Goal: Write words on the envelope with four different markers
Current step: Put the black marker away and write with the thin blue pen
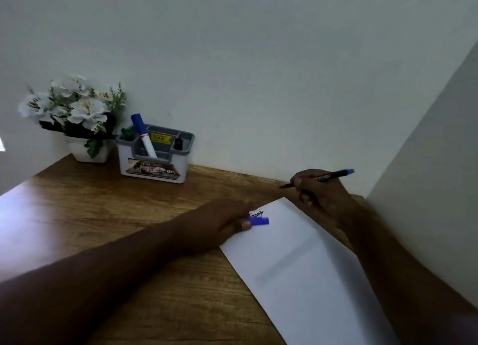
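A white envelope point(305, 267) lies slanted on the wooden desk point(116, 215), with a dark handwritten word point(256, 213) near its far left corner. My left hand point(222, 223) rests at that corner and grips a blue marker cap point(260, 221). My right hand point(320, 189) is just beyond the envelope's far edge and holds a black marker with a blue end point(326, 177), its uncapped tip pointing left above the desk. A grey and white holder point(155, 153) by the wall contains a blue-capped marker point(143, 135), a green one point(127, 133) and a black one point(178, 143).
A white pot of white artificial flowers point(77, 117) stands left of the holder, against the wall. A second wall point(426, 189) closes in the desk on the right. Bare desk wood stretches across the left and the front.
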